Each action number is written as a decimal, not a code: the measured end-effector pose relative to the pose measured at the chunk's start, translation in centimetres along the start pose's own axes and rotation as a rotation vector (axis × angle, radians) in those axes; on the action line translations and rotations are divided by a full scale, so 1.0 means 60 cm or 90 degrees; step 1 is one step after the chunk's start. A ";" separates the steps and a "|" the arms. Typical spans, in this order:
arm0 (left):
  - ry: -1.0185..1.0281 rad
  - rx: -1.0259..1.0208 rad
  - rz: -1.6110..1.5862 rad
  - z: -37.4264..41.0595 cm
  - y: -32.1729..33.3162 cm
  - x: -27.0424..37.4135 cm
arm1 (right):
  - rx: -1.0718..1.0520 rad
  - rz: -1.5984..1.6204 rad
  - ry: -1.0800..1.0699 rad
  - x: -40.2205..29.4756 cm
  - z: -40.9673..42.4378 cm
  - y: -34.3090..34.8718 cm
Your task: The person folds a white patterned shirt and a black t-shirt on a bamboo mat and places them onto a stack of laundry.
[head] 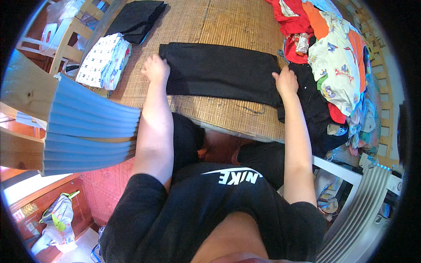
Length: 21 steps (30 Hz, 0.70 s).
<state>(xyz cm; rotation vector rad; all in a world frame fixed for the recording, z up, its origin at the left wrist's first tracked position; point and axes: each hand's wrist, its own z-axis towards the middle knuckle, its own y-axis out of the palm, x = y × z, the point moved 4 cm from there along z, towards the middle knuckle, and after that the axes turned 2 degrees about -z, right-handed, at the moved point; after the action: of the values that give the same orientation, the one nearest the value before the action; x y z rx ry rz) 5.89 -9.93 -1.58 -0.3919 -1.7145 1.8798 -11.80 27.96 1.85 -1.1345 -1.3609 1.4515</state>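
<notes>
A black cloth garment point(220, 72), folded into a long rectangle, lies flat on a woven mat point(236, 23) before me. My left hand point(156, 69) is at its left end, fingers bent near the edge. At the opposite end is my right hand point(286, 80), thumb beside the cloth and fingers curled. Whether either hand pinches the fabric cannot be made out. More black clothing point(306, 95) lies directly right of my right hand, partly under a heap of loose clothes.
Left of the mat sit a stack of folded patterned clothes point(102, 62) and folded black clothes point(136, 19). A pale printed shirt point(338, 62) and a red garment point(294, 23) top the right heap. Wooden rails point(383, 85) bound the right; a blue pleated cloth point(88, 128) hangs near my left arm.
</notes>
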 end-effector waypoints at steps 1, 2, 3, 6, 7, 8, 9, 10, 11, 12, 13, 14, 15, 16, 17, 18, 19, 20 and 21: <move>0.037 0.029 -0.031 0.016 0.004 0.014 | 0.059 -0.005 -0.026 -0.014 0.007 -0.010; 0.040 0.033 -0.046 0.020 0.019 0.018 | 0.074 -0.003 -0.049 -0.025 0.015 -0.001; 0.050 0.043 -0.066 0.032 0.035 0.026 | 0.070 0.006 -0.056 -0.031 0.031 0.015; -0.003 -0.047 -0.048 0.041 0.050 0.036 | 0.180 -0.006 -0.154 -0.012 0.092 0.084; -0.028 -0.062 -0.031 0.045 0.053 0.029 | 0.157 0.028 -0.160 -0.016 0.110 0.095; -0.049 -0.065 -0.091 0.052 0.061 0.018 | 0.134 0.062 -0.165 -0.018 0.125 0.106; -0.083 -0.066 -0.156 0.058 0.070 0.006 | 0.111 0.099 -0.171 -0.025 0.138 0.116; -0.124 -0.060 -0.189 0.064 0.077 -0.006 | 0.094 0.130 -0.162 -0.032 0.151 0.127; -0.164 -0.054 -0.222 0.065 0.086 -0.016 | 0.067 0.106 -0.156 -0.033 0.160 0.136; -0.190 -0.061 -0.151 0.058 0.075 -0.014 | 0.036 0.083 -0.151 -0.049 0.156 0.126; -0.192 -0.053 -0.135 0.056 0.077 -0.017 | 0.005 0.059 -0.144 -0.057 0.154 0.125; -0.192 -0.046 -0.120 0.055 0.080 -0.020 | 0.031 0.070 -0.159 -0.057 0.160 0.139; -0.195 -0.037 -0.108 0.052 0.072 -0.017 | 0.042 0.030 -0.158 -0.060 0.159 0.136; -0.199 -0.126 -0.083 0.055 0.072 -0.013 | 0.053 -0.011 -0.157 -0.063 0.157 0.131; -0.146 -0.056 -0.075 0.054 0.060 0.000 | 0.064 -0.052 -0.155 -0.066 0.154 0.127; -0.093 0.013 -0.064 0.041 0.040 0.020 | 0.125 -0.029 -0.179 -0.076 0.143 0.115; -0.041 0.084 -0.052 0.031 0.024 0.039 | 0.187 -0.006 -0.205 -0.093 0.132 0.101; 0.054 0.094 -0.053 0.027 0.021 0.063 | 0.248 0.018 -0.231 -0.111 0.116 0.093; 0.152 0.104 -0.059 0.023 0.023 0.090 | 0.189 0.010 -0.239 -0.131 0.101 0.098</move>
<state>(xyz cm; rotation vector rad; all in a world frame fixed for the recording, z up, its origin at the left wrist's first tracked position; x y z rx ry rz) 0.50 -7.93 -1.90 -0.4455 -1.3900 1.8107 -15.61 18.39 -3.40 -0.7069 -1.3239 1.8729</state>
